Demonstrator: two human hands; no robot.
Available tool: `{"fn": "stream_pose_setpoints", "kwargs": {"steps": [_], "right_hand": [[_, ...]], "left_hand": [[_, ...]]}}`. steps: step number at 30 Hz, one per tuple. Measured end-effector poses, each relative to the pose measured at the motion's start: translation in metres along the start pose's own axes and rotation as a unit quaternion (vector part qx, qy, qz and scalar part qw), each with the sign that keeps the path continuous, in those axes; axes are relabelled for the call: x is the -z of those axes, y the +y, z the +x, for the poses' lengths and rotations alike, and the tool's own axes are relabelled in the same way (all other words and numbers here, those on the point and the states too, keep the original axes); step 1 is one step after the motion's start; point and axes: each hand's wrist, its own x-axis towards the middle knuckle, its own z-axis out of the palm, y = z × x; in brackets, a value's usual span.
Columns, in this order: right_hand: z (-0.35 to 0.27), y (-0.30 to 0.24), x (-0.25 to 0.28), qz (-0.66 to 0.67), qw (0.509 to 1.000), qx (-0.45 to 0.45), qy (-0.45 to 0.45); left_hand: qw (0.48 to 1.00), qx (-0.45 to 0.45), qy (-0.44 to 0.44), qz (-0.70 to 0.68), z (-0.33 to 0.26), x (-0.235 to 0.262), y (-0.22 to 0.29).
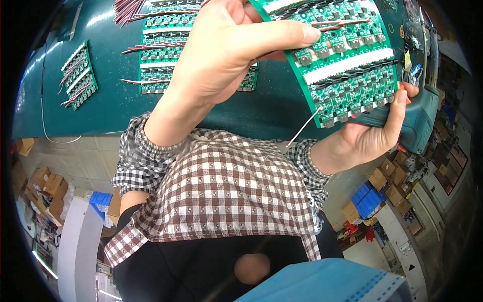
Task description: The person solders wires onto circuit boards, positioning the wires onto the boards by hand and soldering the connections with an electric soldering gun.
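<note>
A green circuit board panel (347,83) with rows of small metal connectors, black parts and white strips is raised in front of me, above the bench. My left hand (226,48) grips its left edge, thumb lying across the face beside a pair of thin red-brown wires. At the lower right corner my right hand (372,128) holds the same panel, fingertips on the edge. A loose white wire (304,127) hangs from the panel's lower left corner. Behind my left hand more green panels (156,65) with wires lie on the bench, partly hidden by the hand and forearm.
The dark green bench top (110,113) carries a smaller wired board (80,78) at the left and a bundle of red-brown wires (130,11) at the far side. A teal case (420,121) stands at the right. Cardboard boxes (50,186) and blue bins (367,200) sit lower down.
</note>
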Motion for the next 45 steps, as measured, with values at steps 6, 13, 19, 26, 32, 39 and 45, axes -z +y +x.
{"fn": "stream_pose_setpoints", "kwargs": {"steps": [6, 13, 19, 26, 32, 39, 45], "right_hand": [[-0.002, 0.0, 0.002, 0.024, 0.999, -0.013, 0.019], [-0.004, 0.0, 0.009, 0.028, 0.999, -0.02, 0.02], [-0.007, 0.002, 0.018, 0.014, 1.0, 0.004, 0.027], [-0.02, 0.011, 0.057, -0.119, 0.987, 0.054, 0.097], [-0.037, 0.011, 0.085, -0.137, 0.984, 0.01, 0.113], [-0.047, 0.027, 0.089, -0.118, 0.991, -0.046, 0.045], [-0.046, 0.054, 0.104, -0.003, 0.996, -0.08, -0.037]], "left_hand": [[1.0, 0.006, -0.003, -0.003, -0.001, 0.0, -0.001], [1.0, -0.005, -0.003, 0.008, -0.002, 0.0, -0.006], [1.0, 0.007, -0.011, 0.017, -0.001, -0.002, -0.01], [0.971, 0.067, -0.039, 0.228, 0.012, 0.04, -0.05], [0.901, 0.055, -0.028, 0.43, 0.029, 0.062, -0.1], [0.748, -0.133, 0.076, 0.646, 0.027, 0.055, -0.108], [0.553, -0.286, -0.083, 0.779, -0.012, 0.049, -0.1]]}}
